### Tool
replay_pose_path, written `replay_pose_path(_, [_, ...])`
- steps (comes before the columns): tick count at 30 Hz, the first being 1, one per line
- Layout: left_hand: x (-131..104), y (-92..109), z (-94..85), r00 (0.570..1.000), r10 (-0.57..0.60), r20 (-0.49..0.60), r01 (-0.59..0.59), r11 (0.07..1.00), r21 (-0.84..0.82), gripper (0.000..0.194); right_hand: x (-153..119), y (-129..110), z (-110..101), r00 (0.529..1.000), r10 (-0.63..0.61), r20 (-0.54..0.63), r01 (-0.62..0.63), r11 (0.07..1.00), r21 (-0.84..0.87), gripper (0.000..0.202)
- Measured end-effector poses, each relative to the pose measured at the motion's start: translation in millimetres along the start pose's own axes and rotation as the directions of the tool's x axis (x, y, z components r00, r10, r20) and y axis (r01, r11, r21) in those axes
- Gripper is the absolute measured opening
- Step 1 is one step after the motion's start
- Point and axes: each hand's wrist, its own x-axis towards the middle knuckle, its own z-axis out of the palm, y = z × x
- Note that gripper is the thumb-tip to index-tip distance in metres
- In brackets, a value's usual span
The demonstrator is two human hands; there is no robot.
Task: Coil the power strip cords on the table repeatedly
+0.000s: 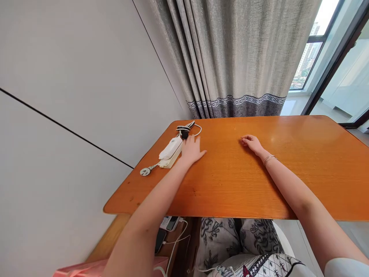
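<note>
My left hand (191,151) lies on the tabletop with its fingers spread, right beside a white power strip (172,149); I cannot tell whether they touch. Just beyond its fingertips is a black plug (184,133) with cable coiled around it. A pale plug (145,171) ends the short cord at the near end of the strip. Farther right, my right hand (252,143) rests on the wood, its fingers curled loosely together and nothing visible in them. Thin bracelets (269,159) circle the right wrist.
The orange-brown wooden table (225,184) has rounded corners and meets a pale wall panel (72,77) on the left. A grey curtain (239,57) hangs behind it. Below the near edge, phones (173,223) and white cables (177,240) lie at left.
</note>
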Motion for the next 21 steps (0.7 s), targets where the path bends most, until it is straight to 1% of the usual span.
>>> replay_pose_path(3, [2, 45, 5.2, 0.991, 0.126, 0.035, -0.119, 0.982, -0.146, 0.078, 2, 4, 0, 0.999, -0.039, -0.014, 0.038, 0.996, -0.081, 0.017])
replay_pose_path(5, [5, 73, 13.2, 0.983, 0.181, 0.010, -0.174, 0.958, -0.230, 0.073, 3, 7, 0, 0.997, -0.069, -0.026, 0.064, 0.985, -0.161, 0.020])
replay_pose_path(7, [8, 94, 23.0, 0.979, 0.202, -0.016, -0.198, 0.938, -0.283, 0.068, 3, 7, -1, 0.994, -0.104, -0.041, 0.090, 0.960, -0.267, 0.023])
replay_pose_path(8, [9, 101, 27.7, 0.979, 0.205, -0.014, -0.200, 0.931, -0.304, 0.066, 3, 6, -2, 0.991, -0.126, -0.051, 0.103, 0.939, -0.327, 0.024])
replay_pose_path(10, [12, 108, 35.7, 0.978, 0.210, -0.009, -0.201, 0.919, -0.339, 0.065, 2, 4, -4, 0.982, -0.177, -0.063, 0.130, 0.882, -0.453, 0.027])
replay_pose_path(14, [12, 106, 43.2, 0.975, 0.219, -0.025, -0.212, 0.900, -0.381, 0.064, -2, 1, -4, 0.971, -0.239, -0.023, 0.165, 0.734, -0.659, 0.034])
replay_pose_path(18, [12, 103, 44.4, 0.975, 0.219, -0.024, -0.211, 0.898, -0.385, 0.066, -6, 2, 2, 0.972, -0.229, 0.047, 0.179, 0.602, -0.778, 0.032])
replay_pose_path(21, [12, 105, 44.3, 0.975, 0.219, -0.027, -0.212, 0.899, -0.384, 0.066, -8, 3, 5, 0.972, -0.225, 0.074, 0.186, 0.535, -0.824, 0.032])
